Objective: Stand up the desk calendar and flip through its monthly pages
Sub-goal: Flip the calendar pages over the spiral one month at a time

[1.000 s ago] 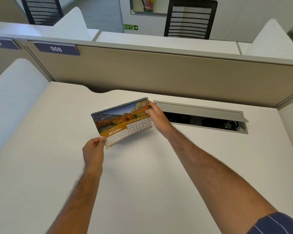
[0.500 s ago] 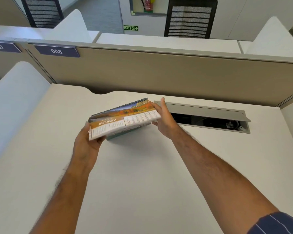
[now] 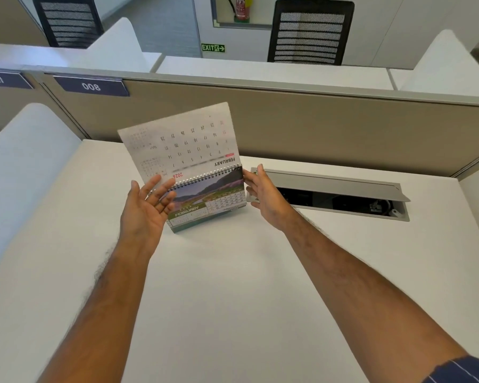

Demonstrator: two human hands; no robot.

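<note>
White desk (image 3: 233,313), calendar stood on it
The desk calendar (image 3: 205,205) is set near the far edge, beside a recessed cable tray (image 3: 329,186).

Both forearms are extending forward from the lower edge of the view, converging toward the centre. The left hand (image 3: 145,210) is facing palm up and toward the right, with its fingers (image 3: 161,189) spreading loosely and gripping nothing. The right hand (image 3: 266,199) is opening with its palm turning left, its fingertips (image 3: 250,179) lying straight and close together. The right arm is showing a striped dark sleeve (image 3: 462,371) at its upper end; the left forearm is bare.
</note>
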